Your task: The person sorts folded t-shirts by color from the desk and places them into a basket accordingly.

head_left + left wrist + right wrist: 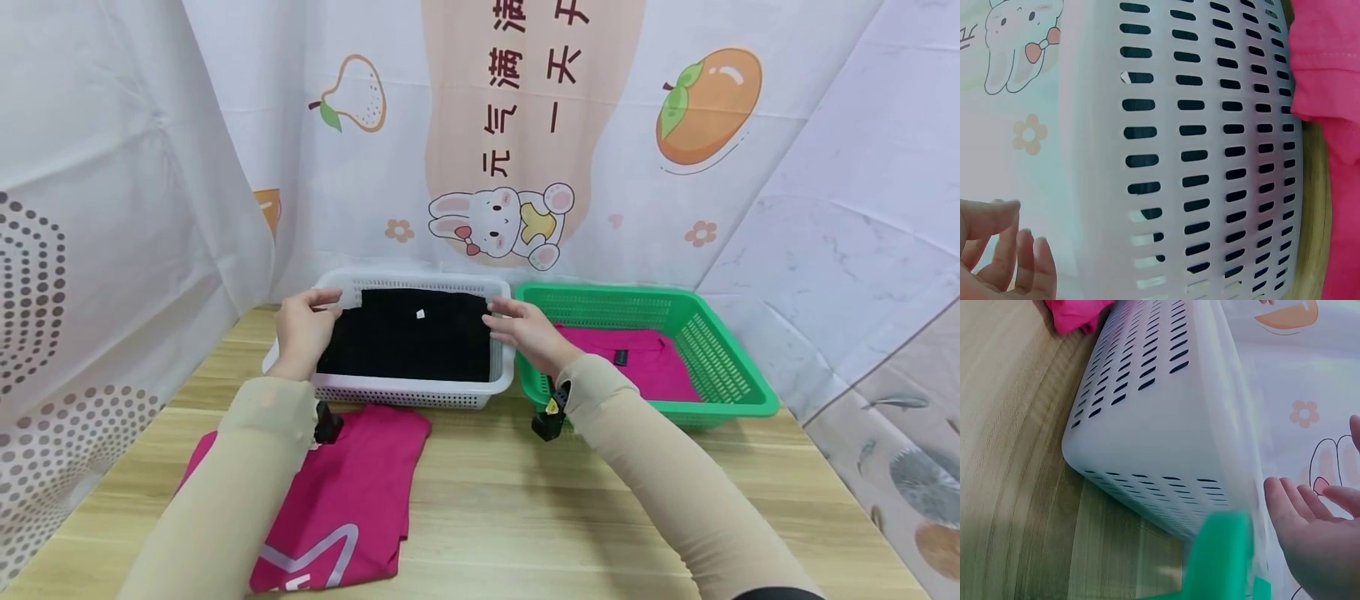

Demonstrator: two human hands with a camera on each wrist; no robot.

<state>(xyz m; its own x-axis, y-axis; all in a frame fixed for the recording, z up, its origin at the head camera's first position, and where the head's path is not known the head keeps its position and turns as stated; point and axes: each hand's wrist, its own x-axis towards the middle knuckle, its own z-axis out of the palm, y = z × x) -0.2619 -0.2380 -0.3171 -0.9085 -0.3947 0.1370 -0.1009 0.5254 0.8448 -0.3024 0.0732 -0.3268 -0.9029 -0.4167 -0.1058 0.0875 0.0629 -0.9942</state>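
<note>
A folded black garment [408, 346] with a small white tag lies in the white plastic basket [480, 389]. Over the basket's left end is my left hand [303, 333], its fingers loosely bent and pointing inward, holding nothing. My right hand [531, 335] is over the right end, fingers extended toward the garment, also with nothing in its grasp. In the left wrist view the left hand [1007, 256] shows a gap between thumb and fingers. The right hand [1319, 531] appears palm up and bare in the right wrist view.
To the right, a green basket [731, 358] holds a folded magenta garment [660, 362] with a dark tag. A magenta shirt [367, 492] with a pale printed outline lies on the wooden table [480, 517], partly under my left forearm. A printed curtain [375, 183] hangs behind the baskets.
</note>
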